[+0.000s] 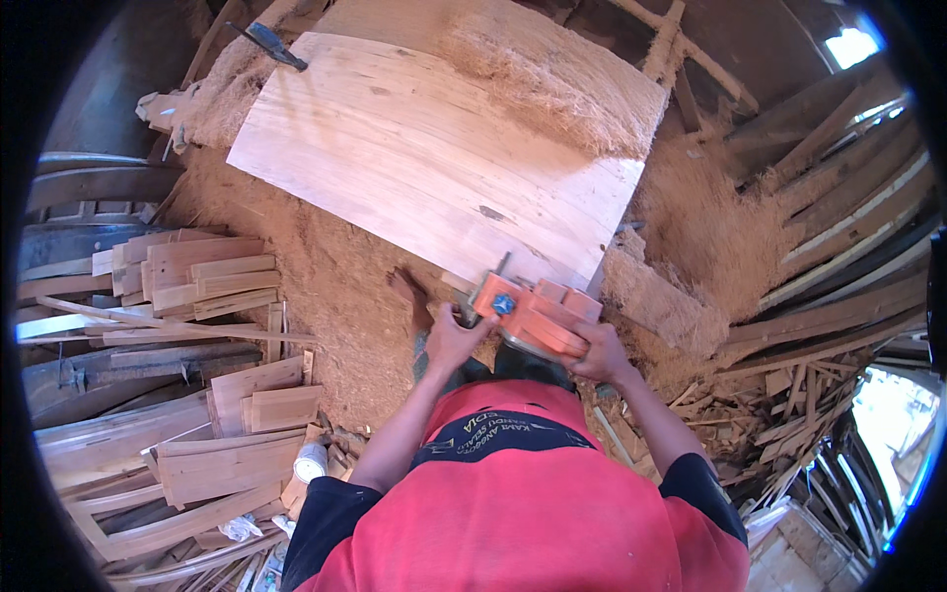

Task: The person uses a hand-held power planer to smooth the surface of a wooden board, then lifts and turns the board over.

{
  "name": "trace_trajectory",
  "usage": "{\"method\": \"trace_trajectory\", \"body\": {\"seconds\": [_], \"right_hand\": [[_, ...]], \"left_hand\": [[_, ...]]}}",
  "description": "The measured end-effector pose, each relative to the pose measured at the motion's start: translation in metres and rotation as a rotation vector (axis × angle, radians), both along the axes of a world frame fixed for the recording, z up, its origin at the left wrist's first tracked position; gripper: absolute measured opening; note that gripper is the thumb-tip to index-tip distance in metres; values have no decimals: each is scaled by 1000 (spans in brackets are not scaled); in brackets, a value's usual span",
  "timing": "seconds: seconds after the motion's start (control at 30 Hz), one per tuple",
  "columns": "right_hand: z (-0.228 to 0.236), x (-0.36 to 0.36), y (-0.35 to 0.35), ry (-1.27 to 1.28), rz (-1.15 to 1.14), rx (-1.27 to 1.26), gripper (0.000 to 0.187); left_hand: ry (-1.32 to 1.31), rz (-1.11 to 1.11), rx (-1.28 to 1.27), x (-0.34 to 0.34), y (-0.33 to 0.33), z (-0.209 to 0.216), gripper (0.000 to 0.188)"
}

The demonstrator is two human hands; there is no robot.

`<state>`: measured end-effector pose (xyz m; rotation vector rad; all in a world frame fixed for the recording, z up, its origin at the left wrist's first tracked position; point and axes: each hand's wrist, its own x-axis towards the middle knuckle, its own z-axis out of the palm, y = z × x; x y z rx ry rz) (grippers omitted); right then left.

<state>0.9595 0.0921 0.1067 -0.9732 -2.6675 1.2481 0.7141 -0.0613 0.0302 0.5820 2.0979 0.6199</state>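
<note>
Head: left grip (456,340) and right grip (598,352) hold orange planer (546,314).

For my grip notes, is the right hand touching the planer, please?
Touching: the head view shows the right hand closed on the right end of the planer.

Planer casing (552,321): smooth plastic. Board (385,148): matt wood. Shavings (552,89): rough wood. Shirt (523,523): matt cloth.

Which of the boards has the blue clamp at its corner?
The wide pale board, just beyond the planer: the clamp sits at its far left corner. The stacked boards at left are smaller, away from it.
</note>
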Motion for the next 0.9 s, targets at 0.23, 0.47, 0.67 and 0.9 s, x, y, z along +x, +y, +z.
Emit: {"method": "trace_trajectory", "body": {"seconds": [0.23,0.47,0.67,0.9], "right_hand": [[-8,-162,-7,202,9,-50,38],[5,-333,-14,282,17,15,42],[-23,-455,-21,68,39,-115,54],[-7,-625,-26,204,56,-67,67]], "left_hand": [[-29,275,186,-140,-17,-23,83],[-24,382,223,-296,-29,-25,82],[-12,347,197,-428,-26,-11,81],[110,423,197,-583,-38,-25,72]]}}
